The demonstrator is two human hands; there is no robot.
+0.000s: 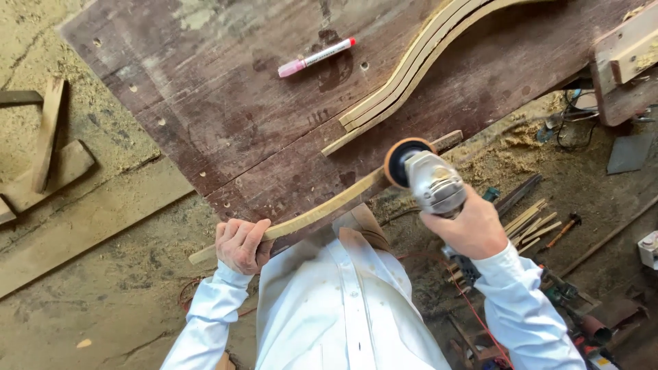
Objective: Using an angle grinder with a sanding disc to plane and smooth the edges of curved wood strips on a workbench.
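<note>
The left hand (241, 244) is wrapped tight around one end of a long, thin, bent wood strip (322, 207). The fingers are closed over the top of it. The strip lies along the near edge of the dark brown table (205, 103). It runs from low on the left, where a short bit sticks out past the hand, up to the right.

The right hand (473, 229) grips the silver body of a grinder (428, 179), fingers shut around it. The grinder's round disc (401, 161) touches the strip far up its length, well apart from the left hand. So the strip stretches from one hand to the tool in the other, and the right hand is nearer the spot where the disc meets wood.

Farther back on the table lie more bent strips (411, 68) side by side, and a pink marker (317, 57). Sawdust and small tools (541, 229) cover the floor on the right.
</note>
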